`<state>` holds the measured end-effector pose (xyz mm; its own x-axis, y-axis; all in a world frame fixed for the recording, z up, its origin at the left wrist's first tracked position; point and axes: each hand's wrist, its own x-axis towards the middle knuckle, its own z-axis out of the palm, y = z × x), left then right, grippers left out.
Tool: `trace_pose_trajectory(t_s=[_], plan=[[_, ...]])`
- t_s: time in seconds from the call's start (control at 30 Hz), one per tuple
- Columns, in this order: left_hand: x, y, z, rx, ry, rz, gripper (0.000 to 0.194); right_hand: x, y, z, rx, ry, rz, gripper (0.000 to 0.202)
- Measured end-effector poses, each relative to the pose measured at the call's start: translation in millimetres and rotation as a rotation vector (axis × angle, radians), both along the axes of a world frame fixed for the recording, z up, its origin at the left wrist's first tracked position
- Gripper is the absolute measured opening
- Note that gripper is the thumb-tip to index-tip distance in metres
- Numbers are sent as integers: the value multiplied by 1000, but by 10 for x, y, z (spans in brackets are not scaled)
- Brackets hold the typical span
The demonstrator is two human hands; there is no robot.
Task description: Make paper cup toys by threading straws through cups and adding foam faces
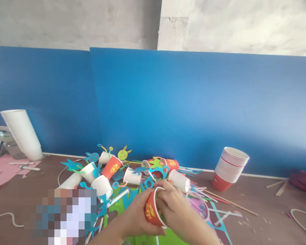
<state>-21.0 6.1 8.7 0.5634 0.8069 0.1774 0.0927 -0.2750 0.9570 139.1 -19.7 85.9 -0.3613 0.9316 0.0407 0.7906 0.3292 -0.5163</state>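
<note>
My left hand (pixel 132 214) is wrapped round a red paper cup (pixel 151 210) with yellow lettering, tilted so its white-rimmed mouth faces right. The fingers of my right hand (pixel 174 204) are bent into that mouth; their tips, and anything between them, are hidden inside the cup. Below the cup lies green paper (pixel 172 237), with a pale straw end showing. Just beyond my hands is a heap of white and red paper cups decorated with blue and green paper cut-outs, among them a white cup (pixel 179 180) on its side and a red cup (pixel 112 167).
A leaning stack of white cups (pixel 22 136) stands at the left, and a stack of red-and-white cups (pixel 231 168) at the right. A tape roll (pixel 207 212), straws and thin sticks lie right of my hands. A blue partition (pixel 181 102) closes off the back. One lower-left patch is pixelated.
</note>
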Motion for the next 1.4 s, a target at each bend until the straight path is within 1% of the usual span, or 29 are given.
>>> trace_pose_trajectory(t_s=[0.07,0.17,0.27,0.37,0.47,0.6,0.67,0.73,0.8,0.83,0.87,0.97,1.03,1.1,1.17,1.27,1.33,1.4], plan=[[12,-20,34,-2,-15,-10,68,-26,-4,-14,1,-41,-28,33],[22,-30,63,33,3,-9,61,-60,-15,19,32,-125,-55,32],[26,-15,38,99,38,73,57,-50,-35,86,86,-141,-81,28],[35,-3,2,115,27,123,62,-5,-45,119,65,-89,-73,23],[59,-16,-9,80,-7,104,64,9,-32,95,43,-64,-54,19],[79,-32,-34,28,-57,41,66,-8,-9,69,124,-49,-118,21],[73,-27,-65,-4,-116,6,71,27,10,91,78,57,-98,20],[63,-25,-89,-30,-143,-17,75,96,48,127,9,274,-107,23],[59,-34,-88,-34,-103,-18,76,171,101,152,-13,492,-162,32],[60,-42,-75,-24,-64,-20,76,199,128,155,-28,552,-176,34],[63,-53,-57,-13,-31,-30,77,217,153,151,-69,577,-169,34],[83,-79,7,24,1,-90,84,211,194,100,-297,599,-70,27],[98,-84,20,42,-20,-115,86,174,198,54,-379,684,-36,24],[108,-77,-10,25,-64,-131,82,124,199,8,-364,781,-58,24],[109,-64,-68,-23,-125,-129,84,68,204,-40,-299,838,-106,26],[91,-45,-135,-104,-191,-128,92,-11,223,-112,-196,940,-169,29],[76,-39,-130,-130,-201,-150,89,-49,232,-147,-158,1034,-235,33],[68,-40,-92,-133,-183,-154,82,-70,231,-162,-123,1098,-312,38]])
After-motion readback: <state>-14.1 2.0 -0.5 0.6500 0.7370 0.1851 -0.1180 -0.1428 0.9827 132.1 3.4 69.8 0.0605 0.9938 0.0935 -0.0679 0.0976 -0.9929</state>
